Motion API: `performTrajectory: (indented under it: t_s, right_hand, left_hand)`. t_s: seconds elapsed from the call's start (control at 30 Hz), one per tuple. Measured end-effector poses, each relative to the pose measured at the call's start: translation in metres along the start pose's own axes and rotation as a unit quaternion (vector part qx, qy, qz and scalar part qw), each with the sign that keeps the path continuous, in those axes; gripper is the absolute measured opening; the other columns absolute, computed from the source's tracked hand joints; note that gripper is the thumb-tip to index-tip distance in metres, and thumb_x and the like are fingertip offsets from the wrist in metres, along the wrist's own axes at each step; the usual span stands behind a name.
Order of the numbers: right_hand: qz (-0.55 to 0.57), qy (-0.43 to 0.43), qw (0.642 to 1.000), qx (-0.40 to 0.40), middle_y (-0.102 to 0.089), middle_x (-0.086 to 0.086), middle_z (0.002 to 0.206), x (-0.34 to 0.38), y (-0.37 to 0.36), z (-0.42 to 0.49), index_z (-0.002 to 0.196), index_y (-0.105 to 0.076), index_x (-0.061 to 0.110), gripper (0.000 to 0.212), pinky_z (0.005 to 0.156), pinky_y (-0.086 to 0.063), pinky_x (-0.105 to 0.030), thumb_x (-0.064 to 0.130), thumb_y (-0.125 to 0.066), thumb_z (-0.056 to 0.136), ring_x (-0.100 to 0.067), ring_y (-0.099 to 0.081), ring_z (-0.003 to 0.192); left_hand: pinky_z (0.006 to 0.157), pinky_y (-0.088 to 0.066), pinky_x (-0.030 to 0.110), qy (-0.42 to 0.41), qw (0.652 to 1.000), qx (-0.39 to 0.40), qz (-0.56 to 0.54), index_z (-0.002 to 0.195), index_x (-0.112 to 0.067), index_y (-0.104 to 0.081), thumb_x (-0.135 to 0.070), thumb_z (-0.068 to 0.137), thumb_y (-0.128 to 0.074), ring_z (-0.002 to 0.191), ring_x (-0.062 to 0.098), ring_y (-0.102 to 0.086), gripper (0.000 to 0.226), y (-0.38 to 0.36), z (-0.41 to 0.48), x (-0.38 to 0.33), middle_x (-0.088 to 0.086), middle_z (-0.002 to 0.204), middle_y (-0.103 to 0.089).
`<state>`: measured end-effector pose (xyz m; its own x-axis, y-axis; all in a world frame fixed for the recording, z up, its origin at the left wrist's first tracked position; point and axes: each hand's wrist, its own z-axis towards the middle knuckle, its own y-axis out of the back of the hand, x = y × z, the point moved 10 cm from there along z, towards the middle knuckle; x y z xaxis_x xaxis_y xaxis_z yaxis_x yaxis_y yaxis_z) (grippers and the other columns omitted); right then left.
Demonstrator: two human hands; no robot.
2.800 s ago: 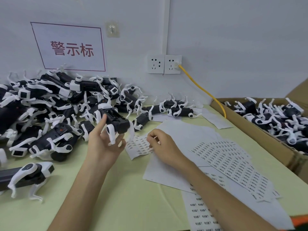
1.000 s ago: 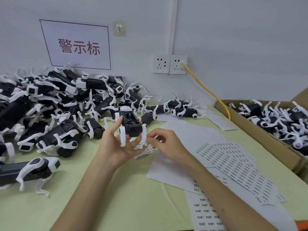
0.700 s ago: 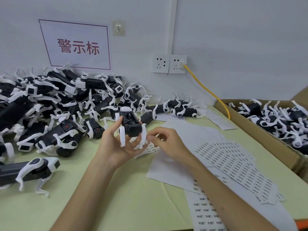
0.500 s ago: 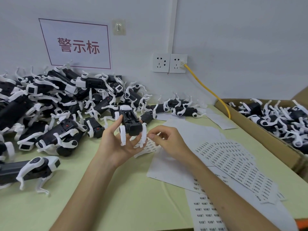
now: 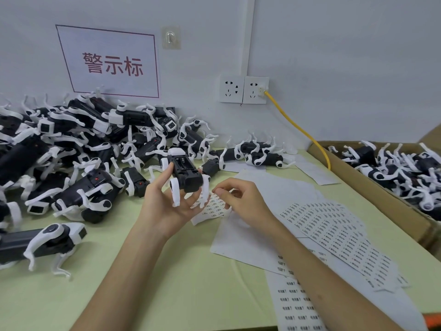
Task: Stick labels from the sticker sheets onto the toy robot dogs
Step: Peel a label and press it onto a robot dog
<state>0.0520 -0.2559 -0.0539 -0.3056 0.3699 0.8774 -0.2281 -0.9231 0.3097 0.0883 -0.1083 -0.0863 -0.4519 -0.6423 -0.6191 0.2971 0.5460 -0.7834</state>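
The left hand (image 5: 167, 206) grips one toy robot dog (image 5: 185, 174) clear of the table (image 5: 191, 290), thumb on its side at nine o'clock and fingers curled under it. The dog's black underside faces up and its white legs hang over the palm. Just at three o'clock of it, the right hand (image 5: 241, 199) is curled, with thumb and forefinger tips brought together over a small sticker sheet (image 5: 212, 211) that lies on the table partly under the left hand. Whether a label sits between those fingertips is too small to tell. At four o'clock of the hands, more sticker sheets (image 5: 334, 237) are fanned out over plain white backing paper, with another printed strip (image 5: 296, 304) at five o'clock near the table's front edge. A big heap of toy dogs (image 5: 71, 144) fills the table from nine to eleven o'clock against the wall, and a few stragglers (image 5: 257, 155) trail to twelve o'clock. One dog (image 5: 47, 237) lies apart from the heap at eight o'clock. A cardboard box (image 5: 381, 194) at three o'clock holds more dogs (image 5: 405, 168). On the wall, a sign with red characters (image 5: 109, 60) hangs at eleven o'clock with a small hook (image 5: 170, 38) beside it, and a pair of sockets (image 5: 243, 89) sits at twelve o'clock. A yellow cable (image 5: 298, 130) runs from the sockets down behind the box.
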Motion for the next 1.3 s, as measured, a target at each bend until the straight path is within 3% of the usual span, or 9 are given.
performTrajectory:
  t_s: [0.13,0.27,0.5,0.6,0.7,0.97,1.1,1.2,1.3]
  right_hand:
    - [0.039,-0.081,0.996,-0.007,-0.065,0.009,0.066,-0.017,0.003,0.000,0.080,-0.075,0.020,0.017,0.054,-0.044,-0.021,0.016,-0.069,0.096,-0.010,-0.057,0.054]
    - [0.102,-0.170,0.979,0.036,-0.066,0.003,0.069,-0.034,-0.007,-0.006,0.078,-0.076,0.017,0.020,0.056,-0.042,-0.023,0.026,-0.071,0.095,-0.013,-0.056,0.056]
    - [0.131,-0.205,0.968,0.059,-0.066,-0.006,0.078,-0.042,-0.012,-0.010,0.096,-0.076,0.002,0.011,0.052,-0.040,-0.022,0.010,-0.070,0.091,-0.014,-0.053,0.056]
    - [0.135,-0.214,0.965,0.064,-0.066,-0.006,0.078,-0.046,-0.014,-0.010,0.094,-0.076,0.004,0.009,0.051,-0.040,-0.021,0.006,-0.069,0.089,-0.013,-0.053,0.054]
    - [0.136,-0.220,0.964,0.070,-0.067,-0.006,0.076,-0.050,-0.014,-0.010,0.089,-0.076,0.007,0.009,0.050,-0.039,-0.020,0.004,-0.067,0.089,-0.013,-0.053,0.053]
    - [0.154,-0.233,0.958,0.069,-0.065,-0.007,0.078,-0.053,-0.015,-0.009,0.097,-0.076,0.003,0.010,0.048,-0.038,-0.019,0.006,-0.069,0.091,-0.011,-0.051,0.053]
    - [0.168,-0.234,0.955,0.066,-0.064,-0.003,0.071,-0.053,-0.016,-0.010,0.096,-0.076,0.006,0.008,0.046,-0.040,-0.018,0.007,-0.069,0.091,-0.009,-0.051,0.051]
    - [0.173,-0.232,0.955,0.062,-0.064,-0.005,0.075,-0.053,-0.015,-0.011,0.100,-0.074,0.002,0.011,0.046,-0.040,-0.018,0.007,-0.068,0.092,-0.009,-0.052,0.051]
    - [0.176,-0.230,0.955,0.061,-0.064,-0.005,0.075,-0.052,-0.014,-0.011,0.100,-0.074,0.001,0.012,0.047,-0.040,-0.018,0.007,-0.068,0.093,-0.009,-0.052,0.051]
  left_hand:
    - [0.104,-0.045,0.048,-0.025,0.998,-0.013,0.048,0.102,-0.011,-0.080,-0.044,0.090,-0.070,0.095,0.029,-0.074,0.037,0.000,-0.002,-0.006,0.008,0.118,-0.074]
    - [0.091,-0.054,0.043,-0.047,0.993,-0.026,0.106,0.103,-0.012,-0.079,-0.044,0.091,-0.070,0.097,0.030,-0.074,0.035,-0.003,-0.005,-0.008,0.011,0.117,-0.075]
    - [0.079,-0.062,0.035,-0.107,0.970,0.021,0.216,0.117,-0.009,-0.070,-0.025,0.102,-0.057,0.097,0.025,-0.074,0.025,-0.023,-0.010,-0.013,0.013,0.106,-0.074]
    - [0.086,-0.059,0.038,-0.095,0.974,0.041,0.199,0.129,-0.019,-0.068,-0.036,0.091,-0.065,0.098,0.030,-0.073,0.042,-0.028,-0.010,-0.008,0.013,0.094,-0.075]
    - [0.087,-0.060,0.034,-0.089,0.969,0.046,0.228,0.108,-0.020,-0.081,-0.041,0.092,-0.065,0.103,0.028,-0.074,0.031,-0.029,-0.009,-0.007,0.011,0.108,-0.077]
    - [0.083,-0.061,0.031,-0.068,0.968,0.039,0.239,0.105,-0.022,-0.082,-0.043,0.091,-0.065,0.103,0.026,-0.074,0.031,-0.029,-0.008,-0.003,0.011,0.112,-0.076]
    - [0.077,-0.060,0.029,-0.064,0.968,0.049,0.237,0.115,-0.012,-0.074,-0.045,0.081,-0.072,0.098,0.025,-0.073,0.047,-0.032,-0.009,-0.001,0.013,0.108,-0.073]
    - [0.087,-0.058,0.034,-0.064,0.965,0.049,0.248,0.131,-0.001,-0.062,-0.042,0.088,-0.067,0.104,0.029,-0.067,0.059,-0.032,-0.009,0.001,0.015,0.112,-0.069]
    - [0.094,-0.053,0.039,-0.061,0.964,0.055,0.253,0.126,0.000,-0.064,-0.041,0.090,-0.064,0.105,0.030,-0.067,0.054,-0.033,-0.009,0.002,0.016,0.113,-0.069]
